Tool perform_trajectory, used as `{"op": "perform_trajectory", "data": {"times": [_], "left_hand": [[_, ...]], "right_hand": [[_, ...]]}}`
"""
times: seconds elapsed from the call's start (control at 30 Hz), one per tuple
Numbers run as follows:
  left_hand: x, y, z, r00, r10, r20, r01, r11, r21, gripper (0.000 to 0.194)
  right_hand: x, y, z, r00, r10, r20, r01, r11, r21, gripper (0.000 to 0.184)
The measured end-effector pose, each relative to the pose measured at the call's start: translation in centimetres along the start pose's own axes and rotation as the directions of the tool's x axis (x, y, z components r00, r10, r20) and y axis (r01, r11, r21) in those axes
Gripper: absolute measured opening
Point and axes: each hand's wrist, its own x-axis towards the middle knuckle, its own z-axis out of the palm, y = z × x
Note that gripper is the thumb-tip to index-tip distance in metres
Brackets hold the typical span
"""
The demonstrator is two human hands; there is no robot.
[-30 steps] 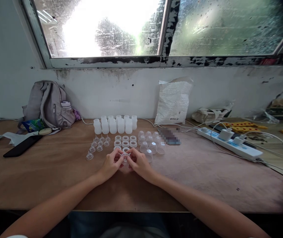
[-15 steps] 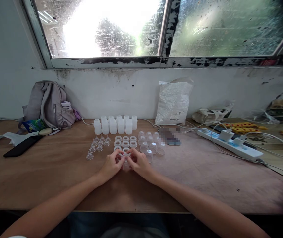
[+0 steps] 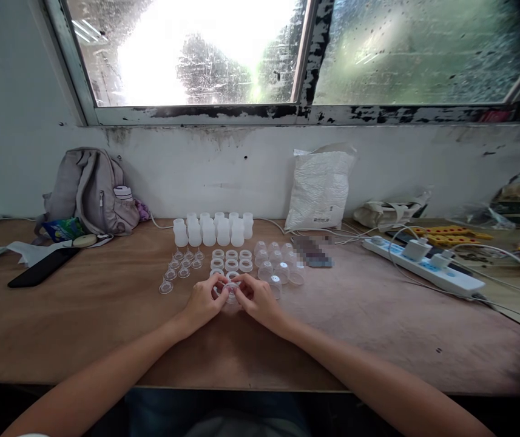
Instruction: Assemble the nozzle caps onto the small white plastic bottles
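Observation:
Between both hands, over the table, is a translucent bottle ring (image 3: 231,294). My left hand (image 3: 205,298) grips its left side, fingers curled and thumb pressed in. On its right side my right hand (image 3: 256,298) pinches it the same way. Whether a clear teat sits inside the ring I cannot tell. Just behind the hands stand rows of more white rings (image 3: 231,265), the nearest partly hidden by my fingers. Several clear teats (image 3: 184,272) lie to the left. Clear dome caps (image 3: 282,269) are grouped on the right. Frosted baby bottles (image 3: 223,231) stand upright at the back.
A grey backpack (image 3: 87,191) and a black phone (image 3: 43,267) are at the left. A white plastic package (image 3: 320,188) leans on the wall. Toward the right lie a partly blurred phone (image 3: 315,252), a white power strip (image 3: 423,267) with cables and yellow pieces (image 3: 451,235).
Both hands stay in the same place, still gripping the ring, with only slight finger movement. The view has shifted very slightly.

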Motion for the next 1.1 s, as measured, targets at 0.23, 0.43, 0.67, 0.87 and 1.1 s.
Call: {"op": "perform_trajectory", "data": {"times": [0.23, 0.43, 0.67, 0.87, 1.1], "left_hand": [[0.07, 0.05, -0.02, 1.0, 0.011, 0.0, -0.011, 0.999, 0.032, 0.015], [0.03, 0.2, -0.1, 1.0, 0.024, 0.002, -0.025, 0.999, 0.044, 0.013], [0.2, 0.26, 0.1, 0.999, 0.037, 0.003, -0.037, 0.998, 0.043, 0.012], [0.25, -0.22, 0.14, 0.999, 0.052, 0.008, -0.052, 0.999, 0.014, 0.013], [0.28, -0.65, 0.22, 0.997, 0.067, 0.025, -0.067, 0.998, -0.009, 0.019]], "right_hand": [[0.06, 0.42, 0.15, 1.0, 0.013, 0.016, -0.012, 1.0, -0.017, 0.012], [0.06, 0.53, 0.17, 1.0, 0.013, 0.026, -0.012, 0.999, -0.04, 0.011], [0.1, 0.55, 0.34, 1.0, 0.012, 0.024, -0.011, 0.998, -0.059, 0.009], [0.25, 0.34, 0.19, 0.999, 0.045, 0.003, -0.045, 0.999, -0.027, 0.009], [0.14, 0.86, 0.17, 0.999, 0.0, 0.035, 0.0, 1.0, 0.027, 0.02]]}}
